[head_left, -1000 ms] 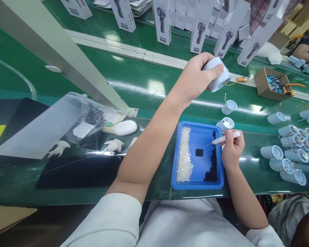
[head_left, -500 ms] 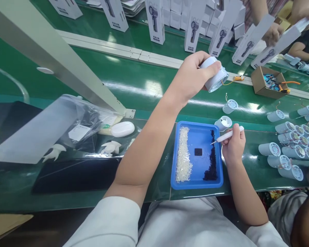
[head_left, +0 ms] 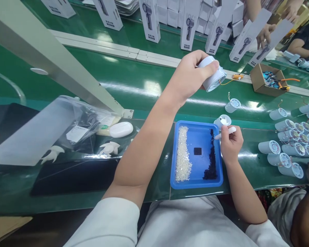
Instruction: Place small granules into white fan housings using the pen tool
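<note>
My left hand [head_left: 193,73] is closed around a light-blue cylindrical housing [head_left: 211,76], holding it tilted above the bench. A thin yellow wire runs from the housing to a small orange piece [head_left: 238,77]. In my right hand [head_left: 231,145] is a white pen-shaped tool [head_left: 230,131], gripped between thumb and fingers. Its front end points left over the blue tray [head_left: 195,185], by a strip of tiny black parts [head_left: 210,168]; the fine tip is hard to make out. Clear-white little pieces [head_left: 182,157] line the tray's left side, and a small black square [head_left: 197,151] lies mid-tray.
Behind the tray stand a light-blue cup [head_left: 222,121] and another housing [head_left: 233,105]. Several more housings [head_left: 279,160] crowd the right. A cardboard box [head_left: 266,80] holds tools. A plastic bag [head_left: 84,127] and white fan blades [head_left: 110,148] lie left. A co-worker's hand [head_left: 265,36] touches boxes.
My right hand has turned, and the pen-shaped tool has shifted slightly up and right from the black parts. The left hand keeps hold of the housing, nearly still. The view shifts a little.
</note>
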A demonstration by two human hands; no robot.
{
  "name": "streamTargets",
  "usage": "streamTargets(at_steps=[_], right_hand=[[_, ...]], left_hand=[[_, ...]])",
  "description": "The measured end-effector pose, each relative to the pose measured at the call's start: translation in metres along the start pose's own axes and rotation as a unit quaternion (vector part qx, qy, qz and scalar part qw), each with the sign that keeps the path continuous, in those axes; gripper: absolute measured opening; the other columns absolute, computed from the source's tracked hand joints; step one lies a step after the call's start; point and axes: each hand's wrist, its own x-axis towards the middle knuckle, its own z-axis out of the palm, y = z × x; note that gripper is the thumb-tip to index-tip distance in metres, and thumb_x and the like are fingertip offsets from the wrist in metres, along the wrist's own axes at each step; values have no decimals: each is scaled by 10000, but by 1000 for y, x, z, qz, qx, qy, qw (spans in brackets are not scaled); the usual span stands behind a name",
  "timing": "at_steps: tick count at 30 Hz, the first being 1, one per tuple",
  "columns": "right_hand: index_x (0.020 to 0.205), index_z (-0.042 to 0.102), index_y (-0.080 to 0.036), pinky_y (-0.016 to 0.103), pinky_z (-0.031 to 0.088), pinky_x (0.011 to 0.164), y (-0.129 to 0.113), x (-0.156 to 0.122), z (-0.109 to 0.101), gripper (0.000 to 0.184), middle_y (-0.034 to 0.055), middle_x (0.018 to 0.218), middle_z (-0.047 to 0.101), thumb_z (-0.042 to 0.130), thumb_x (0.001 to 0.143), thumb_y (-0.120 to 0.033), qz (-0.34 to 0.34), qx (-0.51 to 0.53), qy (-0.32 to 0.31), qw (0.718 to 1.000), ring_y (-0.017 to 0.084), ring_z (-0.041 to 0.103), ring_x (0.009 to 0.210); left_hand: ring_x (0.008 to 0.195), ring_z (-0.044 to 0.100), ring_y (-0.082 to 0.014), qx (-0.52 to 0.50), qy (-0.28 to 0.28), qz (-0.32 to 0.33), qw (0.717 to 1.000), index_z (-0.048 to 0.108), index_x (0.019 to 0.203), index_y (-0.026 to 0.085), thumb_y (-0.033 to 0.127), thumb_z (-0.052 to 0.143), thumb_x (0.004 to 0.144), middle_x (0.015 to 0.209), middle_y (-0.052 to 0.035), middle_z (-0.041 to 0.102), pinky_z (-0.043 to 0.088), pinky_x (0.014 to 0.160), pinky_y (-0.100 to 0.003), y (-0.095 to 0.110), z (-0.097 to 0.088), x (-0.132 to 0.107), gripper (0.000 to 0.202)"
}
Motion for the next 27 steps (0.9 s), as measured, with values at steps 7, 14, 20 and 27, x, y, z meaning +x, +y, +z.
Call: streamTargets(at_steps=[7, 14, 20, 27], right_hand=[[654, 455, -214, 258, 366, 517, 1, 0, 0, 345, -56, 563, 456, 589, 868, -449, -27, -15, -16, 999, 99, 431, 502], [629, 473, -230, 287, 371, 517, -4, -3, 1, 332, -32, 543, 487, 562, 893, -411, -167, -69, -36, 983, 124, 436, 502], [664, 474, -236, 272, 378, 487, -4, -5, -2, 258, -27, 569, 541, 575, 897, -277, -292, -83, -58, 951, 118, 480, 493], [649, 424, -238, 251, 366, 452, 0, -3, -1, 280, -48, 542, 494, 601, 866, -230, -297, -89, -77, 948, 110, 468, 467]], left_hand=[[753, 540, -123, 5, -5, 15, 1000, 484, 734, 185, 196, 544, 876, 825, -35, 544, 470, 614, -253, -2, -2, 0, 155], [750, 547, -118, 11, -10, 15, 1000, 490, 751, 186, 211, 544, 882, 821, -33, 544, 457, 600, -232, -3, -3, 2, 144], [729, 541, -95, 16, -3, 12, 1000, 514, 789, 169, 199, 549, 881, 835, -33, 550, 447, 580, -200, -4, -3, 1, 103], [877, 622, -130, -4, 16, -24, 1000, 530, 769, 159, 204, 566, 879, 819, -14, 547, 498, 729, -224, -4, -4, 6, 124]])
